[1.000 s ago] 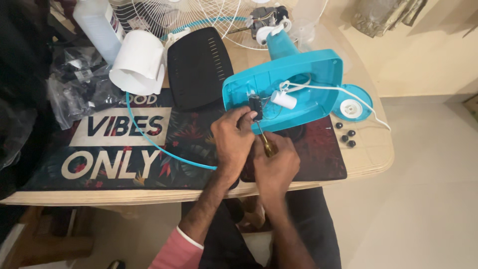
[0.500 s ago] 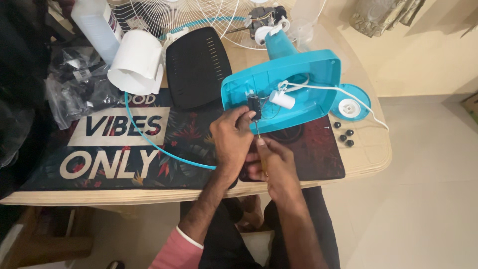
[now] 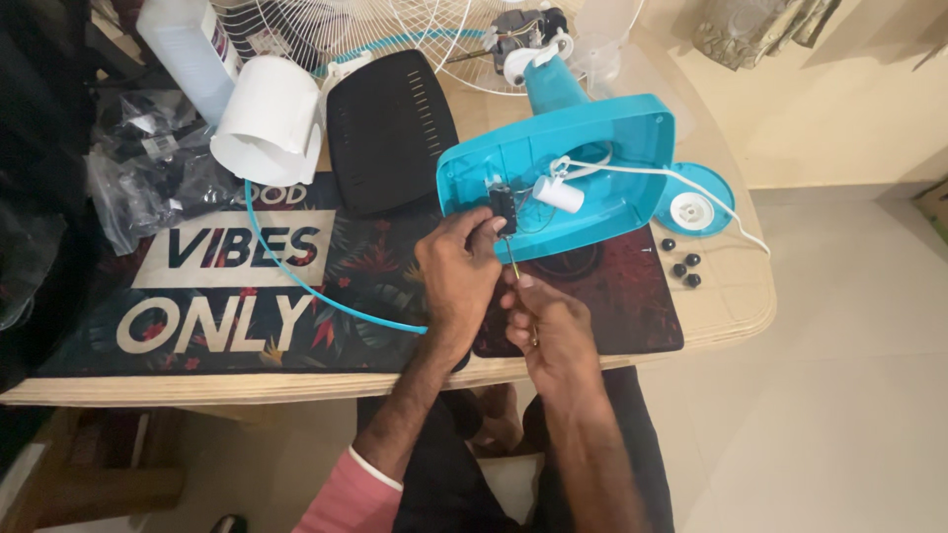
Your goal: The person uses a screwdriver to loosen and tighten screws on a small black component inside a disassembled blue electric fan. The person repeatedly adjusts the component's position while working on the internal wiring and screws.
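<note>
A turquoise fan base [image 3: 602, 148] lies upside down on the table, its inside showing wires, a white cylinder part [image 3: 559, 193] and a small black switch part [image 3: 502, 205]. My left hand [image 3: 456, 268] pinches that black part at the base's near edge. My right hand [image 3: 548, 331] holds a thin screwdriver [image 3: 515, 268] whose tip points up at the black part. A white cord [image 3: 691, 188] runs out of the base to the right.
A dark printed mat [image 3: 227, 286] covers the table. A black vented cover [image 3: 390, 128], a white cylinder shell [image 3: 269, 118], white wire fan grilles [image 3: 395, 30], a turquoise hoop [image 3: 296, 281], a round turquoise cap [image 3: 691, 202] and several small black feet [image 3: 681, 262] lie around.
My right hand has slid a little lower and right along the screwdriver. My left hand stays on the black part. The fan base has not moved.
</note>
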